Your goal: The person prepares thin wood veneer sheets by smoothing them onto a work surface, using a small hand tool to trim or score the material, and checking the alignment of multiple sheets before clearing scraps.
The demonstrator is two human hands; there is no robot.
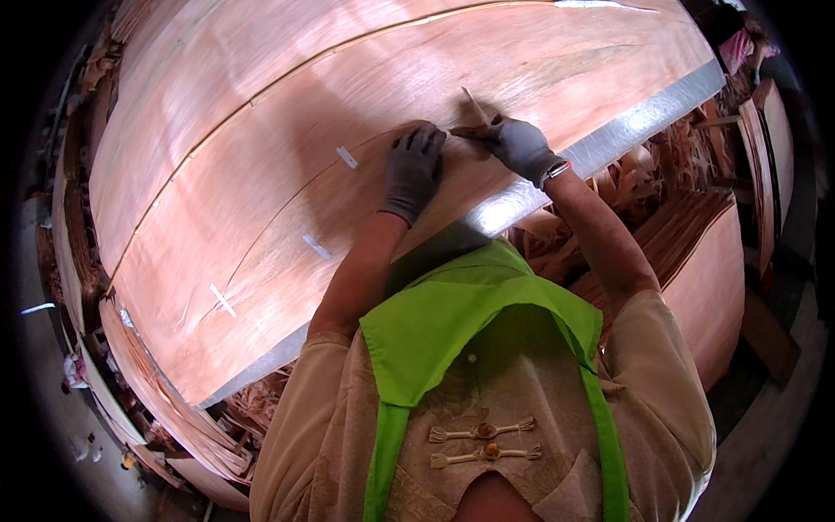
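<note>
A broad sheet of pale reddish wood veneer (287, 130) lies in front of me. A thin curved seam runs over it to my hands. My left hand (416, 170), in a grey glove with darker fingertips, rests on the sheet beside the seam, fingers stretched forward. To its right, my gloved right hand (519, 150) closes on a thin pale stick (474, 104) that points up and away; its lower end is hidden by the fingers. Short white tape strips (347, 157) lie across and near the seam, left of my left hand.
A shiny metal strip (644, 113) edges the work surface on my side. Stacked veneer sheets (709, 278) stand at the right, with loose scraps (639, 178) beside them. More veneer layers (165, 391) lie at the lower left. A longer dark seam (252, 102) curves across the far part.
</note>
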